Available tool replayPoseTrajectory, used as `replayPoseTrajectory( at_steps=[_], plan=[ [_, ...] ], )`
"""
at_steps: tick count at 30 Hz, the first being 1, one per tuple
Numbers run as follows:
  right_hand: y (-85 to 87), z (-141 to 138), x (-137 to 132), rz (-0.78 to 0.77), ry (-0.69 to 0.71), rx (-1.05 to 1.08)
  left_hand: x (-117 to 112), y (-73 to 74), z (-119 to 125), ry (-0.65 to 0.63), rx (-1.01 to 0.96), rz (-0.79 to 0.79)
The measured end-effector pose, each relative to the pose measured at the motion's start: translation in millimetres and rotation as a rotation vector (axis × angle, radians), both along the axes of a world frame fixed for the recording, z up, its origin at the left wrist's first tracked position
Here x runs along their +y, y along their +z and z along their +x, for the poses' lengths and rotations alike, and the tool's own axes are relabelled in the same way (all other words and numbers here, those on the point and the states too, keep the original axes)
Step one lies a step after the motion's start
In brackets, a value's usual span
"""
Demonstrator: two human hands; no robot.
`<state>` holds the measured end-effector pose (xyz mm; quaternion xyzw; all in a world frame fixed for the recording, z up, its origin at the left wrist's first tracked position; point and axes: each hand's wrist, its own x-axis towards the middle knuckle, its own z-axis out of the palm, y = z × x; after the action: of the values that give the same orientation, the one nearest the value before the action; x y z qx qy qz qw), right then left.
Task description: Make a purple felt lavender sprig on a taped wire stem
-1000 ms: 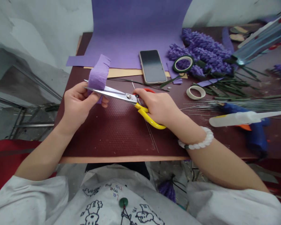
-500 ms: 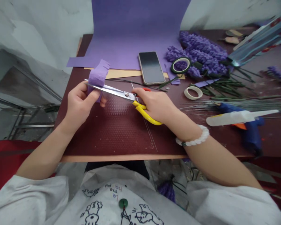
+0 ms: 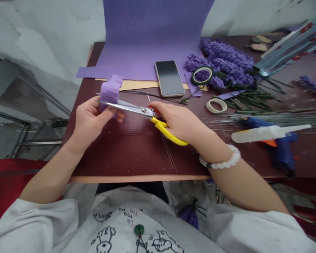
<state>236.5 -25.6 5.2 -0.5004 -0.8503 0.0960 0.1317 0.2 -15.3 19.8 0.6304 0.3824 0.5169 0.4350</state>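
Between the thumb and fingers of my left hand (image 3: 91, 117) is a curled strip of purple crepe paper (image 3: 110, 92), with small slits along its upper right edge. My right hand (image 3: 183, 119) grips scissors (image 3: 171, 135) with yellow and red handles. Their blades point left and lie slightly parted at the strip, one passing behind it and one in front, just above my left thumb. Thin wires (image 3: 168, 151) lie on the table under the scissors.
A phone (image 3: 170, 78) rests by a large purple paper sheet (image 3: 147, 63). To the right are purple flower bunches (image 3: 223, 63), a green tape roll (image 3: 202, 75), a white tape roll (image 3: 216, 105), many wires (image 3: 279, 119), a white nozzle bottle (image 3: 265, 134) and a blue glue gun (image 3: 283, 154).
The scissor blades have opened a little wider around the strip. My right hand and the scissor handles have shifted slightly right and down; my left hand keeps its hold.
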Motion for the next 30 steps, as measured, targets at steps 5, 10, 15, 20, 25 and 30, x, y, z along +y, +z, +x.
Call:
replayPoseTrajectory(
  at_steps=[5, 10, 15, 20, 25, 30],
  plan=[
    [0.7, -5, -2, 0.004, -0.089, -0.132, 0, 0.1, -1, -0.016, -0.013, -0.021],
    [-5.3, -7, 3, 0.084, -0.117, -0.168, 0, -0.2, -1, -0.006, -0.033, -0.012],
    [-10.1, -6, 7, 0.115, -0.131, -0.174, -1, 1.6, -1, 0.059, 0.051, -0.027],
    [-5.3, -2, 3, 0.03, -0.051, -0.067, 3, -2.8, 0, 0.105, 0.055, -0.02],
    [-2.0, 4, 0, -0.029, 0.012, 0.034, 9, -10.6, -1, 0.019, -0.065, 0.033],
    [-3.5, 4, 1, -0.029, 0.013, 0.037, 8, -8.2, -2, 0.052, -0.032, 0.009]
  ],
)
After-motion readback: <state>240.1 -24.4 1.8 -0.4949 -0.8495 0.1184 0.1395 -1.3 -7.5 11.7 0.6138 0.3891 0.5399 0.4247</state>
